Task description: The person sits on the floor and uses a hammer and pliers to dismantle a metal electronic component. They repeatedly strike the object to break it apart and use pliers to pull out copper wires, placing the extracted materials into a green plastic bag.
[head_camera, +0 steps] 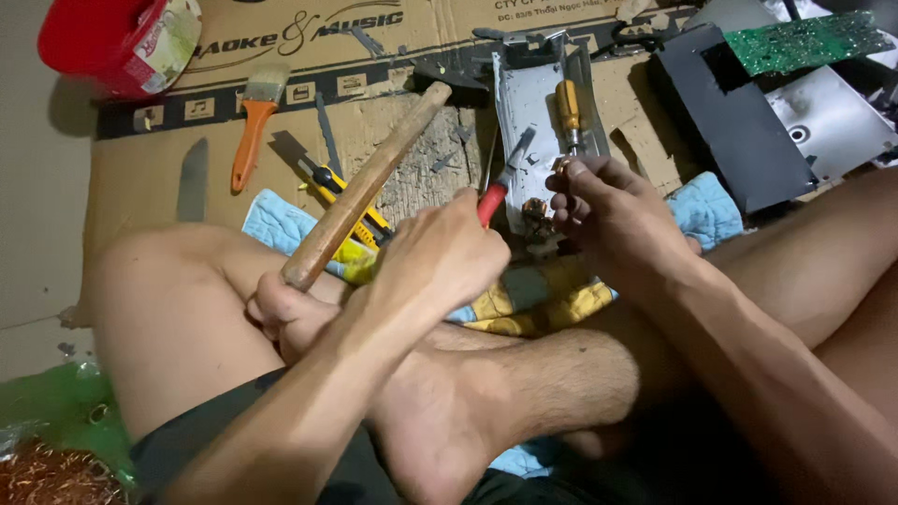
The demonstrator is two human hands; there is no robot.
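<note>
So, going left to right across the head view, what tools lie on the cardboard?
Red tub → paintbrush → yellow utility knife → hammer → yellow-handled screwdriver → black panel → green circuit board.

- Light is dim and warm, brightest on the cardboard sheet (393,168).
- Below the cardboard sheet, the legs and lower corners sink into deep shadow.
- Soft shadows fall left of tools lying on it.
- Edges look slightly soft; no strong glare.
</note>
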